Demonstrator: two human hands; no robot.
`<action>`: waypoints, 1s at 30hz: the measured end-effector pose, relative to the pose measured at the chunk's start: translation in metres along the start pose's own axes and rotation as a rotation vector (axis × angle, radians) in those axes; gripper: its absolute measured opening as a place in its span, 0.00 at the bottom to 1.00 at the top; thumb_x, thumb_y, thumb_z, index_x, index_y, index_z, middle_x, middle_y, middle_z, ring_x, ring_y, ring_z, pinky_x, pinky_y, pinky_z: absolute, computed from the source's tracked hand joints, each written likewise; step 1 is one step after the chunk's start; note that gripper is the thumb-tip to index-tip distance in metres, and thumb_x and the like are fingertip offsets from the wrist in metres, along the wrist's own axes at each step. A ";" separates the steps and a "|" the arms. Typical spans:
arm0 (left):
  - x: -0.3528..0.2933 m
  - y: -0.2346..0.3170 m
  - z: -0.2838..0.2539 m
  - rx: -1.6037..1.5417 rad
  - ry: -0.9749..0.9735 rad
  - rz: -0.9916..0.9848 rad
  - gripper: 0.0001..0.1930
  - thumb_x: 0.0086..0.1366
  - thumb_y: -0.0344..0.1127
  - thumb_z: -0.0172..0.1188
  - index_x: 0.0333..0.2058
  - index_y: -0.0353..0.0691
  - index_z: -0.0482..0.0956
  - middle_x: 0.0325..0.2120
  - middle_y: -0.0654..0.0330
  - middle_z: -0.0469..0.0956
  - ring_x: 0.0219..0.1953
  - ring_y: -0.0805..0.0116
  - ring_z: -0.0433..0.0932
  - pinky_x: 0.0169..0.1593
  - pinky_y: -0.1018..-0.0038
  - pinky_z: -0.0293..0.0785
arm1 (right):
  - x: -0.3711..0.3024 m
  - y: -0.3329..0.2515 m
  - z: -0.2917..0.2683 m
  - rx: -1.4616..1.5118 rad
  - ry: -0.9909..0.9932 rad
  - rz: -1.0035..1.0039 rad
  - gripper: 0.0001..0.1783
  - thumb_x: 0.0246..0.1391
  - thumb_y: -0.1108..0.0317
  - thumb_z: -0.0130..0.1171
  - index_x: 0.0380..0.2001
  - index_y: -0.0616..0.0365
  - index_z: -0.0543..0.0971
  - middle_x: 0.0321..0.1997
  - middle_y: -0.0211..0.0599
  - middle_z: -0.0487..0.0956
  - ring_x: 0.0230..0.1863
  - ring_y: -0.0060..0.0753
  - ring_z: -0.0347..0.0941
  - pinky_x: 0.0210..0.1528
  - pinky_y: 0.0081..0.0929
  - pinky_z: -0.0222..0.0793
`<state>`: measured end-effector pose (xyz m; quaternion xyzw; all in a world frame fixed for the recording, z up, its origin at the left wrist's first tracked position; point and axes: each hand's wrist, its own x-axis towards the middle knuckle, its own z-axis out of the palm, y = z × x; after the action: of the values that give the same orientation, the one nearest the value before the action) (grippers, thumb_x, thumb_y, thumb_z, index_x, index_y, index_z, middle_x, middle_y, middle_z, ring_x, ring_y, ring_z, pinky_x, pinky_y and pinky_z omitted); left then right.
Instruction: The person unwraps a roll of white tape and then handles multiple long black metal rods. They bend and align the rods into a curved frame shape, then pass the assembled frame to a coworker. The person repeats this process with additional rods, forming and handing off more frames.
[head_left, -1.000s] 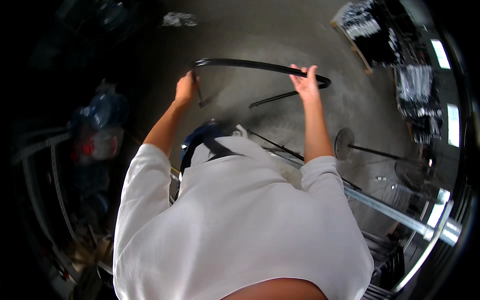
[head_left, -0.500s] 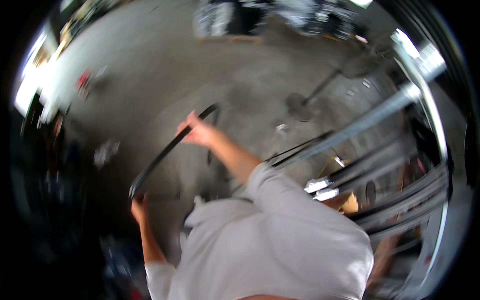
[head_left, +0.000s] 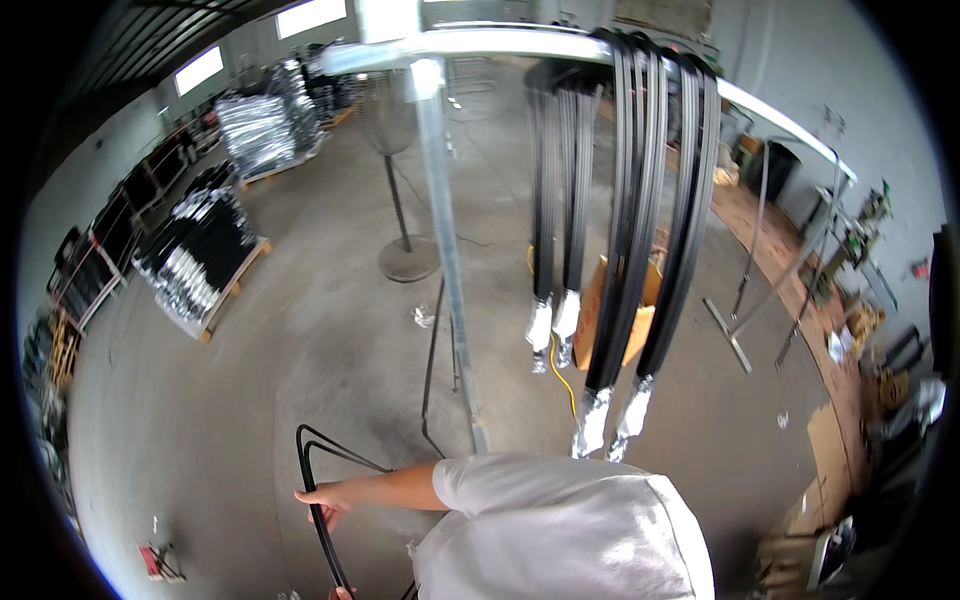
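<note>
Hands grip a thin black strip [head_left: 318, 500] bent into a narrow loop, low at the left of the view over the grey concrete floor [head_left: 300, 340]. One hand [head_left: 322, 495], at the end of a bare forearm reaching out from a white sleeve, has its fingers [head_left: 318, 512] curled around the strip about midway down its length. I cannot tell which hand it is, since the person is twisted round. Only the tip of the other hand [head_left: 344, 594] shows at the bottom edge, touching the strip's lower end; its grip is hidden. The loop's bent top stands just above the upper hand. Beside the person rises a grey metal post [head_left: 445, 280] carrying a rail from which long black strips [head_left: 640, 200] hang, foil-wrapped at their lower ends. Pallets of bundled stock [head_left: 205, 250] stand well apart at the left.
</note>
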<state>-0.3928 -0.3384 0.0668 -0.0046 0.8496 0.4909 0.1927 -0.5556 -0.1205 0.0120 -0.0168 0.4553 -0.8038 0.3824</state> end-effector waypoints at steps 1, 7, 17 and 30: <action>0.011 -0.017 -0.007 0.052 -0.029 -0.001 0.22 0.59 0.52 0.46 0.34 0.35 0.71 0.24 0.58 0.69 0.29 0.67 0.65 0.37 0.71 0.62 | -0.005 0.002 0.006 0.025 -0.008 0.015 0.37 0.47 0.37 0.40 0.30 0.69 0.69 0.31 0.48 0.74 0.33 0.43 0.73 0.35 0.38 0.72; 0.062 -0.013 -0.040 -0.427 -0.113 -0.336 0.14 0.60 0.46 0.47 0.26 0.40 0.67 0.14 0.70 0.63 0.12 0.81 0.59 0.13 0.84 0.56 | -0.037 0.029 0.029 0.100 -0.049 0.086 0.28 0.54 0.49 0.39 0.34 0.70 0.67 0.26 0.52 0.74 0.29 0.48 0.74 0.30 0.39 0.73; 0.114 0.048 -0.036 -0.216 0.036 -0.017 0.12 0.61 0.44 0.46 0.20 0.47 0.65 0.10 0.76 0.54 0.09 0.88 0.49 0.11 0.87 0.42 | -0.143 0.046 0.128 0.022 -0.214 -0.079 0.26 0.53 0.48 0.42 0.29 0.63 0.73 0.27 0.40 0.76 0.32 0.31 0.74 0.33 0.25 0.71; 0.211 0.137 0.022 0.263 0.078 0.213 0.15 0.57 0.45 0.50 0.28 0.37 0.76 0.11 0.69 0.65 0.12 0.81 0.59 0.15 0.81 0.53 | -0.234 0.079 0.167 -0.034 -0.285 -0.282 0.24 0.54 0.52 0.40 0.28 0.63 0.76 0.27 0.36 0.76 0.31 0.24 0.71 0.33 0.20 0.69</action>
<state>-0.6078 -0.2108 0.1018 0.0919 0.9090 0.3927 0.1054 -0.2806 -0.1163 0.1256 -0.2006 0.4032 -0.8311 0.3264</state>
